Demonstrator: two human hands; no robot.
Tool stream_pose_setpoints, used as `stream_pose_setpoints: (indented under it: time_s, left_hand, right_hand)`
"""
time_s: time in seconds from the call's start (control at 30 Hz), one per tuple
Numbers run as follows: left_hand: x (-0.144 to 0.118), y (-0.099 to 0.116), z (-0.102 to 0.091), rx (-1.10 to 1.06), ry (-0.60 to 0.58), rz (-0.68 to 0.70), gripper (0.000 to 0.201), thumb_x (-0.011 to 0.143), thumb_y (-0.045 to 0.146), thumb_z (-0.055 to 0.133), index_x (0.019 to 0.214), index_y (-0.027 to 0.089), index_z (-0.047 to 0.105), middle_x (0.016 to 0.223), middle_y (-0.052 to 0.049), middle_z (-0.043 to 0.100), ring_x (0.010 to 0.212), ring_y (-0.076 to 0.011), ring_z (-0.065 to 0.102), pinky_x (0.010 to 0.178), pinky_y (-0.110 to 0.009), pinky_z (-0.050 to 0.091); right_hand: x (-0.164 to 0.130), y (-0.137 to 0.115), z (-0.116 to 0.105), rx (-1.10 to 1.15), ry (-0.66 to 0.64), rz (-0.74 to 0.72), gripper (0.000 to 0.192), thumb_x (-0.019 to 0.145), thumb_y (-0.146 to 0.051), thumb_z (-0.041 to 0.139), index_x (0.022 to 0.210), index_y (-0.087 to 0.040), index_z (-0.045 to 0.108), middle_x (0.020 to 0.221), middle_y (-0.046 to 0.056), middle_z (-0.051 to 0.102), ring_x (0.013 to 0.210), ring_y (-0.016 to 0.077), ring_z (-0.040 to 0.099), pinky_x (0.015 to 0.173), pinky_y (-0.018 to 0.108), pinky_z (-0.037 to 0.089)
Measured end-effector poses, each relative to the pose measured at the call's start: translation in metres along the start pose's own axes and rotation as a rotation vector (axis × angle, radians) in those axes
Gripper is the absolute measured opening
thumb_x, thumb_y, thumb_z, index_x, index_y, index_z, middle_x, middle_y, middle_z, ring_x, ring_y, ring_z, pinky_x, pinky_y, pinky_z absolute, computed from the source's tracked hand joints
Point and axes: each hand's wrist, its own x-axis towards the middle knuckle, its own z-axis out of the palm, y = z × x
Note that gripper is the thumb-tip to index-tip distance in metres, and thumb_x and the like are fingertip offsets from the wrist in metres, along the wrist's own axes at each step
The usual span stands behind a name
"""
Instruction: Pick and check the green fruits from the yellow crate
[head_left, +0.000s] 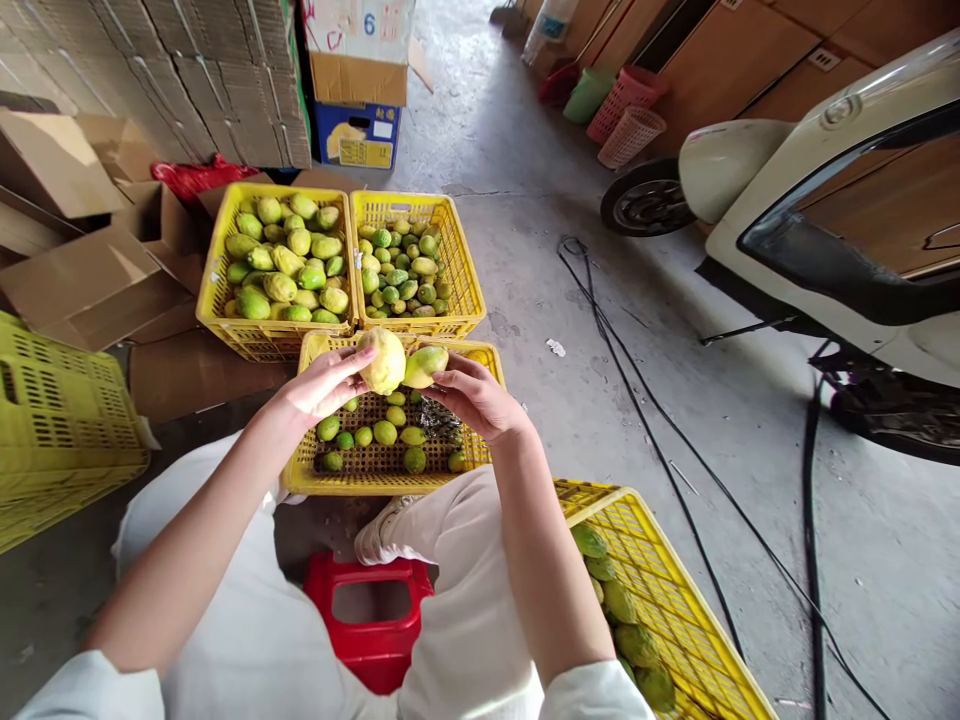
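Observation:
My left hand (321, 385) holds a pale yellow fruit (382, 359) above a yellow crate (306, 470) that has several small green fruits on its floor. My right hand (474, 395) holds a greener fruit (425, 365), touching the yellow one. Both fruits hover over the crate's far rim. Beyond it stand two more yellow crates: the left crate (214, 285) is filled with large yellow-green fruits, the right crate (465, 270) with smaller green ones.
A yellow crate (675, 610) with green fruits lies at my right knee, another (60, 430) at my left. A red stool (371, 610) sits under me. Cardboard boxes (82, 270) pile at left. A white scooter (825, 200) and black cables (645, 420) lie right.

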Motion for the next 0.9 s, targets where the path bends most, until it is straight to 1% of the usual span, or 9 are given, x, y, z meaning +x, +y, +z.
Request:
stream_pose_setpoints:
  time_s: [0.07,0.17,0.27,0.33,0.47,0.57,0.67,0.77,0.9]
  left_hand:
    - [0.002,-0.001,-0.001,-0.009,-0.026,0.0,0.015,0.092,0.015,0.099,0.095,0.015,0.084,0.118,-0.017,0.089,0.12,-0.03,0.085,0.092,-0.032,0.071]
    - [0.004,-0.002,0.0,-0.023,-0.033,0.002,0.017,0.092,0.019,0.101,0.098,0.014,0.085,0.12,-0.018,0.089,0.12,-0.0304,0.085,0.097,-0.035,0.072]
    - [0.003,-0.005,0.001,-0.016,-0.012,0.009,0.018,0.093,0.021,0.1,0.101,0.013,0.086,0.116,-0.018,0.089,0.116,-0.0286,0.085,0.089,-0.03,0.071]
    - [0.001,-0.007,0.003,0.003,-0.01,0.016,0.02,0.093,0.02,0.1,0.104,0.013,0.085,0.114,-0.016,0.088,0.115,-0.0274,0.084,0.084,-0.027,0.068]
    - [0.001,-0.008,0.005,0.044,0.039,0.025,0.015,0.095,0.018,0.094,0.104,0.014,0.083,0.112,-0.015,0.087,0.112,-0.0258,0.082,0.078,-0.025,0.063]
    - [0.002,-0.005,0.005,0.026,0.076,0.022,0.004,0.099,0.014,0.078,0.102,0.014,0.081,0.107,-0.013,0.086,0.106,-0.0257,0.081,0.073,-0.026,0.062]
    - [0.004,-0.003,0.004,0.026,0.054,0.036,0.009,0.098,0.013,0.071,0.099,0.014,0.08,0.099,-0.011,0.085,0.099,-0.0244,0.08,0.072,-0.028,0.063]
    - [0.005,-0.003,0.001,0.058,-0.001,0.084,0.004,0.094,0.016,0.084,0.097,0.014,0.083,0.098,-0.01,0.086,0.099,-0.0234,0.081,0.078,-0.028,0.065]
    - [0.008,-0.008,-0.002,0.039,-0.047,0.103,0.026,0.081,0.024,0.106,0.096,0.012,0.087,0.099,-0.013,0.088,0.102,-0.0245,0.084,0.081,-0.027,0.066]
  right_hand:
    - [0.0,0.0,0.002,-0.005,-0.009,0.008,0.044,0.063,-0.038,0.111,0.098,-0.027,0.087,0.116,0.004,0.091,0.123,0.0288,0.083,0.108,0.039,0.071]
    - [0.004,0.004,0.006,-0.01,0.025,0.027,0.056,0.059,-0.047,0.117,0.102,-0.028,0.087,0.114,0.003,0.09,0.108,0.0225,0.083,0.091,0.03,0.072]
    - [0.01,0.01,0.011,0.018,0.083,0.043,0.069,0.054,-0.062,0.118,0.105,-0.029,0.085,0.111,0.002,0.088,0.097,0.0198,0.081,0.079,0.029,0.071]
    - [0.014,0.014,0.012,0.029,0.111,0.03,0.076,0.052,-0.069,0.117,0.108,-0.03,0.084,0.11,0.001,0.088,0.095,0.0194,0.081,0.077,0.028,0.071]
    - [0.016,0.015,0.011,0.017,0.117,0.007,0.078,0.052,-0.065,0.119,0.112,-0.028,0.084,0.116,0.002,0.089,0.103,0.021,0.084,0.083,0.027,0.072]
    - [0.012,0.011,0.007,-0.01,0.065,0.021,0.064,0.067,-0.054,0.113,0.118,-0.028,0.085,0.123,0.004,0.089,0.114,0.0259,0.085,0.097,0.035,0.074]
    - [0.007,0.006,0.003,-0.031,0.009,0.013,0.057,0.075,-0.045,0.105,0.126,-0.031,0.086,0.125,0.005,0.089,0.121,0.0309,0.085,0.11,0.045,0.073]
    - [0.005,0.003,-0.001,-0.028,-0.001,-0.004,0.058,0.071,-0.044,0.107,0.124,-0.031,0.088,0.12,0.004,0.09,0.12,0.0316,0.086,0.11,0.048,0.073]
    - [0.006,0.003,0.0,-0.024,0.044,0.014,0.068,0.059,-0.057,0.116,0.113,-0.026,0.088,0.117,0.004,0.09,0.113,0.0276,0.086,0.103,0.039,0.074]
